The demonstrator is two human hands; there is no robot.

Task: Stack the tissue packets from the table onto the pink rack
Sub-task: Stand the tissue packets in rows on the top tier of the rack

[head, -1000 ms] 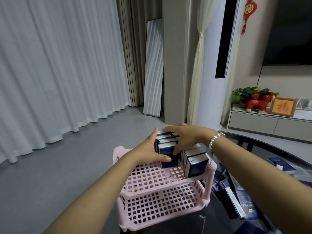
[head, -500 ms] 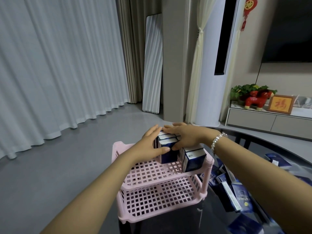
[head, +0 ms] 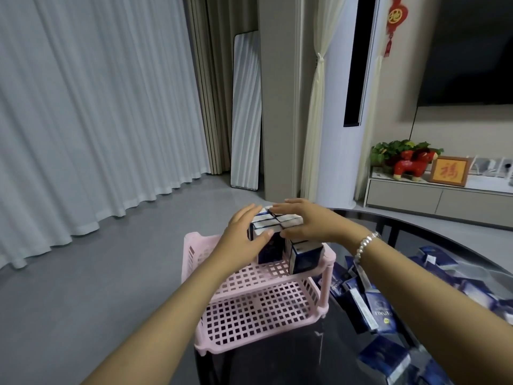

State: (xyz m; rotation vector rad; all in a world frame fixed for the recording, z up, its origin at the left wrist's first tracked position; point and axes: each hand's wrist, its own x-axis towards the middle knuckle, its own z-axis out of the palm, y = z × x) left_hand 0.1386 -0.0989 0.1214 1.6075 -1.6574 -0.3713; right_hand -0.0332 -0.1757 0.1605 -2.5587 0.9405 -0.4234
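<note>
1. Left hand: grip closed loosely about the left side of the standing tissue packets, thumb on the near face, fingers along the far side.
2. Right hand: laid over the top of the same block, thumb hooked on its near face; a bead bracelet circles the wrist.
3. The packets stand upright at the far right corner of the top shelf of the pink rack; the lower shelf holds none.
4. Step in hand, as judged: squaring and steadying the block just placed.
5. Loose packets lie heaped on the dark tabletop, just right of the rack.
6. Next move calls for releasing without toppling the block, then reaching right for more.
</note>
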